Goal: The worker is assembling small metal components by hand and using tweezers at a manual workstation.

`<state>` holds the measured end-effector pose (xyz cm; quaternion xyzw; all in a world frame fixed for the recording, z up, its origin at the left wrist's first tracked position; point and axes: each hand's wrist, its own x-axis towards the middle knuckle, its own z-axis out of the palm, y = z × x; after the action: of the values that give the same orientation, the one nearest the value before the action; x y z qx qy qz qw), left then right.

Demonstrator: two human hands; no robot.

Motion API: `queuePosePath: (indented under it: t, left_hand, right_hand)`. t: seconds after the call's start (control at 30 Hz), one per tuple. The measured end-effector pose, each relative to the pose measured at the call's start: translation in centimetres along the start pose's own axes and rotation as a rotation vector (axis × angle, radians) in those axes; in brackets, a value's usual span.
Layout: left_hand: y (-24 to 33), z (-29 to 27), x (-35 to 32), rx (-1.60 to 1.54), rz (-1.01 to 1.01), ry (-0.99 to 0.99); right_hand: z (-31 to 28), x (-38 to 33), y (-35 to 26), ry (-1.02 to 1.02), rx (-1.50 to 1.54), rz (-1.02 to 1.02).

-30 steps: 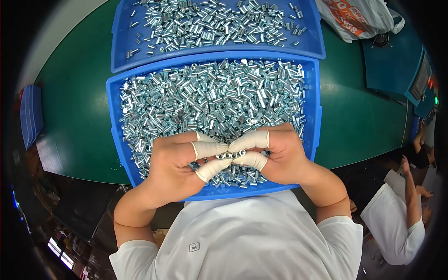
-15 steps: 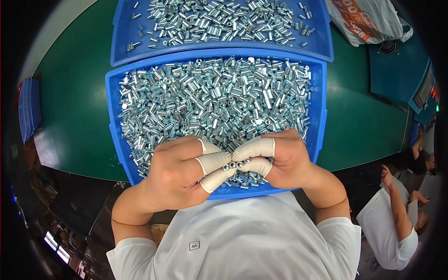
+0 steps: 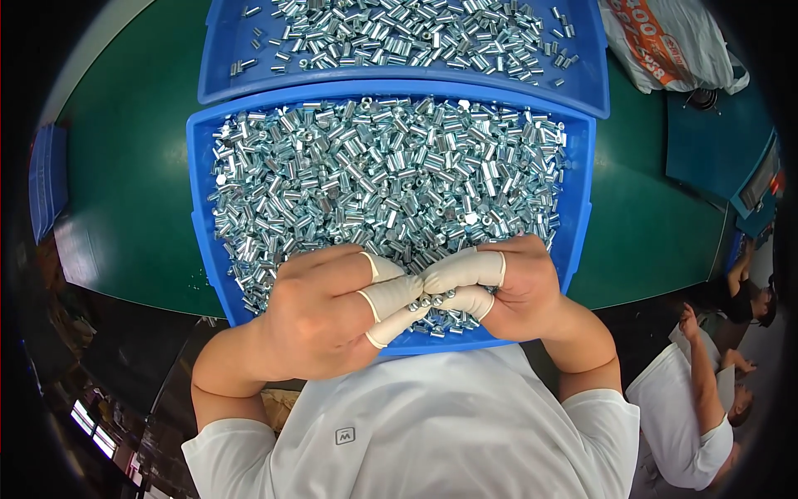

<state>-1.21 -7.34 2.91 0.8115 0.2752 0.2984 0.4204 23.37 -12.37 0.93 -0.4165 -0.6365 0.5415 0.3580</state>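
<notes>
The head camera looked straight down on the grip: the left hand and the right hand met fingertip to fingertip over the near edge of the blue tray, both pinched closed on a short row of small silvery metal sleeves. White finger cots covered the gripping fingers of each hand. How many sleeves sat in the pinch I could not tell; the cots hid most of them.

Right behind the fingers the tray was heaped with the same threaded sleeves, filling it from wall to wall. A second blue tray lay against its far edge, with a thinner layer of parts. Both rested on the green worktop. A crumpled white bag sat at the worktop's far right corner, and another person in a white shirt stood off to the right.

To my eye the work wanted the pieces kept end to end, pressure even from both sides, and the hands low over the heap so that a slipped sleeve would fall back in.

Against half a second before, the hands had stayed locked together at the near edge, with the left fingers drawn a little closer over the right; the heap looked undisturbed.
</notes>
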Motion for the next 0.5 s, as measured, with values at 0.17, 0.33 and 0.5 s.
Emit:
queuePosePath:
  t: [0.17,0.33,0.5]
  left_hand:
    - [-0.17,0.0,0.0,-0.032,-0.026,-0.01]
    - [-0.11,-0.01,0.01,-0.029,-0.028,-0.013]
    - [-0.08,0.11,0.06,-0.012,0.01,0.009]
  right_hand:
    - [-0.09,-0.01,-0.01,-0.01,-0.005,0.003]
    - [-0.16,0.04,-0.07,-0.017,-0.013,-0.003]
    - [-0.25,0.06,-0.09,-0.027,-0.018,-0.01]
